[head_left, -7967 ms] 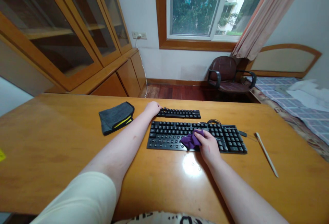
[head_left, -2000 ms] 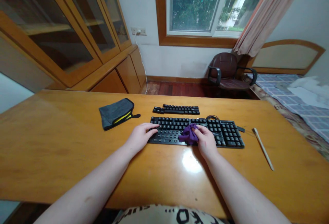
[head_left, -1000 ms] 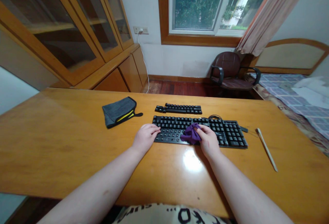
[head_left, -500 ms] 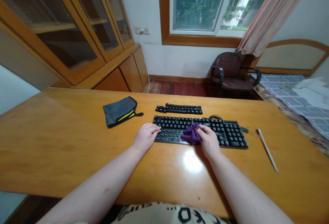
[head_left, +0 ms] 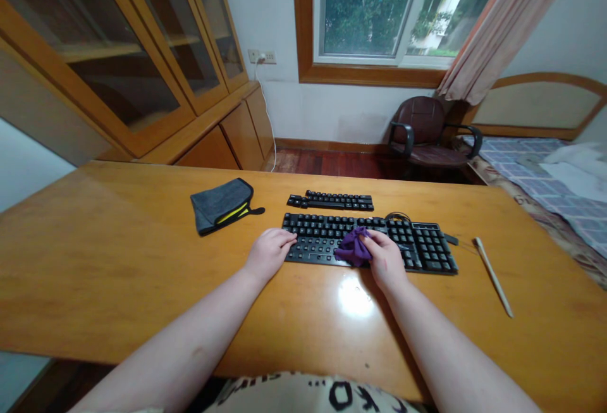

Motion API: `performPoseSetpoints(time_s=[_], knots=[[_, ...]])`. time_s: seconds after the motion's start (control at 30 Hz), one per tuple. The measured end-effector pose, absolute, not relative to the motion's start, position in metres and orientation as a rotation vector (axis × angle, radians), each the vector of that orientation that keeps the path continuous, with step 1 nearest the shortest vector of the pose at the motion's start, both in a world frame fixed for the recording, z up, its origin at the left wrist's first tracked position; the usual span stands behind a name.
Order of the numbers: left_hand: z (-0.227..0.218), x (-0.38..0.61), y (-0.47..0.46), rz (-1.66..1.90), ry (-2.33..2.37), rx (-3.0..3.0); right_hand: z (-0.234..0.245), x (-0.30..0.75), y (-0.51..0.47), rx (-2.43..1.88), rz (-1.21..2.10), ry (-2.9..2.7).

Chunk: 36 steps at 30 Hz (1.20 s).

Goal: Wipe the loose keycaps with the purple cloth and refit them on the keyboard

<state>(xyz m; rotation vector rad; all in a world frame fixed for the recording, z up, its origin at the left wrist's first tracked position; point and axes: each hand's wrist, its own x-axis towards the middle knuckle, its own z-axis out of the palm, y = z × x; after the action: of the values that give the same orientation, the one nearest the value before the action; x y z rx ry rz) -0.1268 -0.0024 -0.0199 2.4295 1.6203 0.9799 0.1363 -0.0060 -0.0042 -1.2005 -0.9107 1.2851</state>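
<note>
A black keyboard (head_left: pixel 429 245) lies across the desk in front of me, its lower left rows stripped of keycaps. My left hand (head_left: pixel 271 250) grips the keyboard's left end, fingers together on its edge. Bunched in my right hand (head_left: pixel 386 260) is a purple cloth (head_left: pixel 353 247), pressed against the lower middle of the keyboard. The cloth hides the keys beneath it. Behind the keyboard, loose black keycaps (head_left: pixel 339 201) are laid out in rows.
A folded grey cloth (head_left: pixel 220 206) with a yellow inside lies left of the keyboard. To the right is a thin pale brush-like stick (head_left: pixel 493 277). A coiled cable (head_left: pixel 398 216) sits behind the keyboard. Beyond the wooden desk (head_left: pixel 118 261) stands a brown armchair (head_left: pixel 422 128).
Almost nothing differs. My right hand and the purple cloth have shifted very slightly; the left hand stays at the keyboard's left end.
</note>
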Motion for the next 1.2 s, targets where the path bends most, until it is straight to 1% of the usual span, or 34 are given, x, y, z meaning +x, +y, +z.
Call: performPoseSetpoints(time_s=[0.4, 0.67, 0.87, 1.03, 1.13, 1.2], knots=[[-0.021, -0.127, 0.0, 0.943, 1.568, 2.478, -0.002, 0.135, -0.007, -1.21, 1.277, -0.912], [-0.007, -0.118, -0.009, 0.723, 1.637, 2.615, -0.003, 0.136, -0.007, -1.216, 1.266, -0.934], [0.002, -0.112, -0.013, 0.692, 1.661, 2.575, -0.004, 0.135, -0.007, -1.204, 1.286, -0.934], [0.016, -0.121, 0.013, 0.717, 1.586, 2.477, -0.006, 0.135, -0.006, -1.214, 1.281, -0.923], [0.023, -0.132, 0.048, 0.75, 1.665, 2.391, -0.006, 0.135, -0.006, -1.216, 1.275, -0.911], [0.026, -0.135, 0.077, 0.71, 1.749, 2.299, -0.007, 0.135, -0.006, -1.209, 1.277, -0.904]])
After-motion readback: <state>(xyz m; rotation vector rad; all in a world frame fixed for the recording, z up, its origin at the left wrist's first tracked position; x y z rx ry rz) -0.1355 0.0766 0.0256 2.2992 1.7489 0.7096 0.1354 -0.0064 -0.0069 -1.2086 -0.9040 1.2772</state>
